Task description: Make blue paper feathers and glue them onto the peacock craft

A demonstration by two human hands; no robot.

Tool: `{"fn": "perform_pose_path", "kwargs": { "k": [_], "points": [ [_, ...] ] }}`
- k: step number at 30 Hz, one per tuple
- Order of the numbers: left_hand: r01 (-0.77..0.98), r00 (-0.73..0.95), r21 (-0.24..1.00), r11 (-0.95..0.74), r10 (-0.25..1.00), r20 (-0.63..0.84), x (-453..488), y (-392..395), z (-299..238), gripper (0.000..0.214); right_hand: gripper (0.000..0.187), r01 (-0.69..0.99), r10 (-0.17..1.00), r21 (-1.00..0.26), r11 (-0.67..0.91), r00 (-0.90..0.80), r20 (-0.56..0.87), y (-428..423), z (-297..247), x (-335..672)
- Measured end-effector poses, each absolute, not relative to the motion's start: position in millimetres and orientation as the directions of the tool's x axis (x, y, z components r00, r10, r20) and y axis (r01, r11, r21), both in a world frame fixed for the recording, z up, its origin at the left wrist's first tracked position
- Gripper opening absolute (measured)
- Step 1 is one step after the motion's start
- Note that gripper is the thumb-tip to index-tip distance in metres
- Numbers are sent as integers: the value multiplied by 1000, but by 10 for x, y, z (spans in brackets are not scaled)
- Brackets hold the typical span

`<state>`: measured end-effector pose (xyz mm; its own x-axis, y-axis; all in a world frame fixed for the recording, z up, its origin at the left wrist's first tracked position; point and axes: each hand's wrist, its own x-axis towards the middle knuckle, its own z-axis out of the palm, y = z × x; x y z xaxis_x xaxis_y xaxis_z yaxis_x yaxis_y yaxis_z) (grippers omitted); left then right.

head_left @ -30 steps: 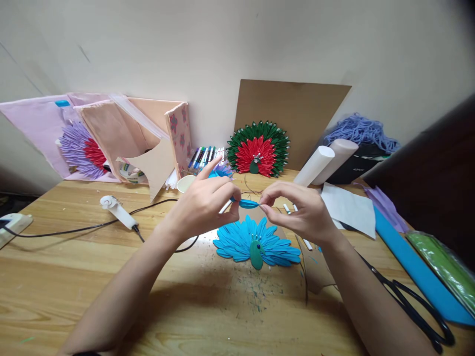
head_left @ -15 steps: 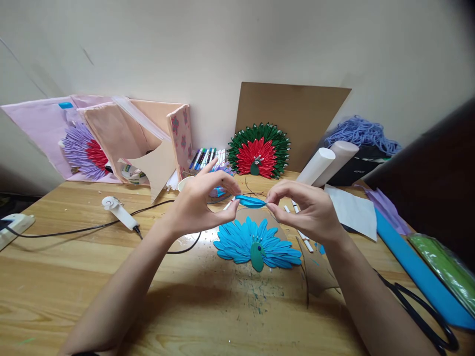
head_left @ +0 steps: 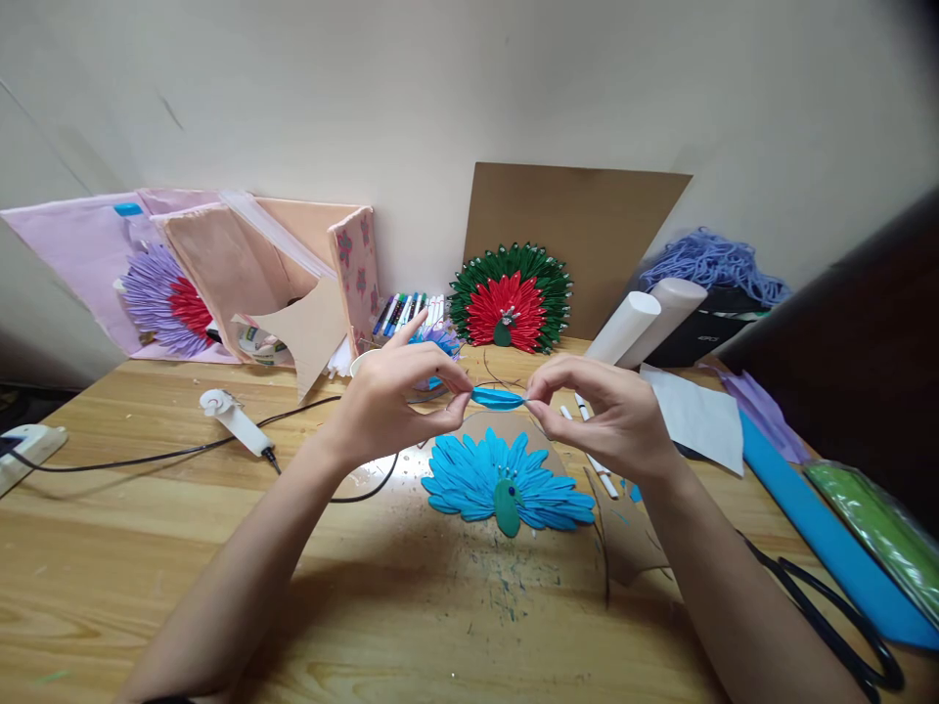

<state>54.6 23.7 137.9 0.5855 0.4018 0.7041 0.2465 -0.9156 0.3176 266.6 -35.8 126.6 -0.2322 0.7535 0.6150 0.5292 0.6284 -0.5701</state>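
Observation:
A small blue foam petal [head_left: 497, 398] is held in the air between both hands. My left hand [head_left: 392, 401] pinches its left end, with the index finger raised. My right hand [head_left: 605, 413] pinches its right tip with thumb and fingers. Below them on the wooden table [head_left: 147, 548] lies a blue peacock craft [head_left: 506, 479] with a fan of blue petals and a green body, on a brown cardboard piece.
A white glue gun [head_left: 235, 418] with a black cord lies at the left. A red and green peacock [head_left: 512, 298], markers [head_left: 400, 311], white rolls [head_left: 635, 323], blue foam sheet [head_left: 814, 523] and black scissors [head_left: 836, 626] surround the work area.
The petal has risen slightly and both hands have shifted their pinch on its ends. A white stick seen under my left hand a second ago is no longer visible there.

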Motion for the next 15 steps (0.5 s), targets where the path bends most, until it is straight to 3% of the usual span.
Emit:
{"fn": "perform_pose_path", "kwargs": {
  "k": [7,15],
  "points": [
    [301,566,248,-921,382,730,509,266,1382,6,5,529,764,-584,616,-218,608,-361,1259,2674],
    [349,498,276,-896,426,755,507,207,1445,4,3,479,790,-661,577,-121,601,-339,1233,2706]
  ]
}}
